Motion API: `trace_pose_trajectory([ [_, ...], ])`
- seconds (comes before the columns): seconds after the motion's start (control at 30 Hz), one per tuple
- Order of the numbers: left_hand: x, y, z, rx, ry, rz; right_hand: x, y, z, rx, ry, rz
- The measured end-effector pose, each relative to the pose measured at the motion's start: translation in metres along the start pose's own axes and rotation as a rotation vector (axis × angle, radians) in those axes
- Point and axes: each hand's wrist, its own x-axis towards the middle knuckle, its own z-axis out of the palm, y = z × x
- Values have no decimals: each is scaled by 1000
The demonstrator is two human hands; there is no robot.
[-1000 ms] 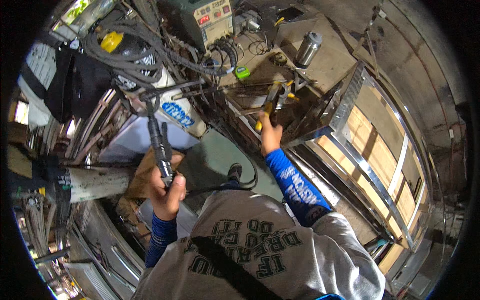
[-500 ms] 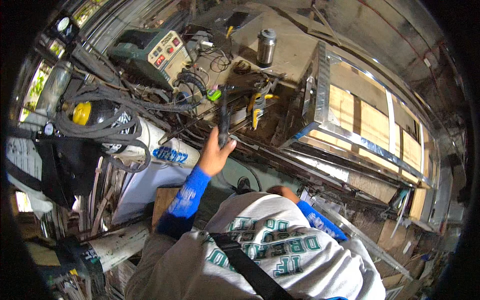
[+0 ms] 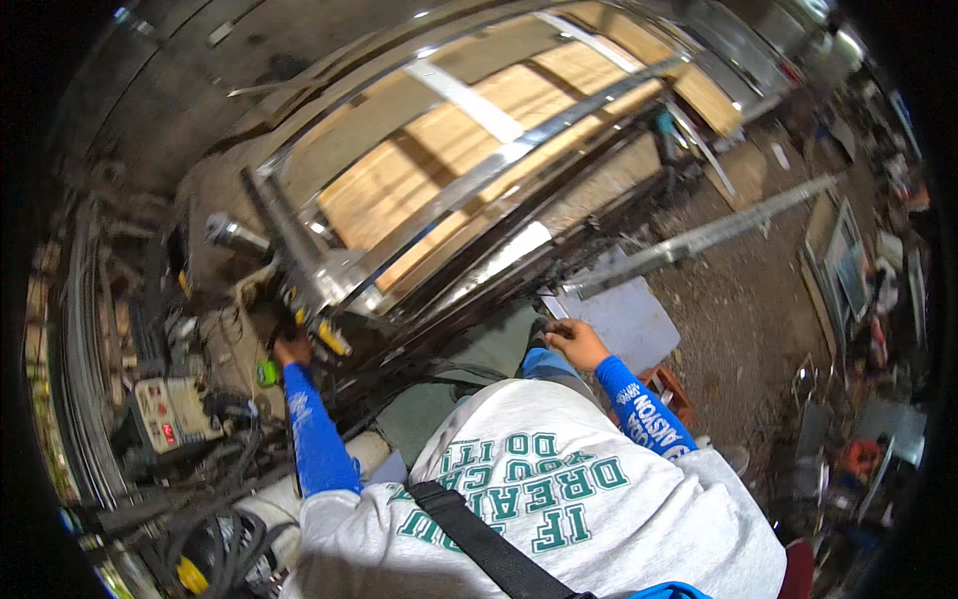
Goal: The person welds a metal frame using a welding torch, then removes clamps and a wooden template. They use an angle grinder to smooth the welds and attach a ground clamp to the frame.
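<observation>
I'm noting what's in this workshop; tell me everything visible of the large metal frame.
The large metal frame looks long, rectangular and shiny silver, with pale crossbars and light wooden boards within it. It slants up rightward across the upper picture; the left hand is near its lower-left corner, not holding it.

A metal frame (image 3: 524,147) blocks ahead-right of the left hand (image 3: 292,349); open floor (image 3: 733,304) lies right of the right hand (image 3: 579,345), past a white panel (image 3: 640,324).
</observation>
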Motion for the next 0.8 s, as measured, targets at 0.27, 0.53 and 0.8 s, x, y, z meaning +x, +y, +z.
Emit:
trace_pose_trajectory([
  [0.27, -42, -16, -53, -687, 293, -78, 66, -48, -69, 816, 127, 107],
  [0.53, -244, 157, 74, -886, 436, -466, 236, -93, -180, 1307, 226, -55],
  [0.8, -258, 406, 198, -527, -179, -141, 345, -131, -230, 1564, 97, -200],
])
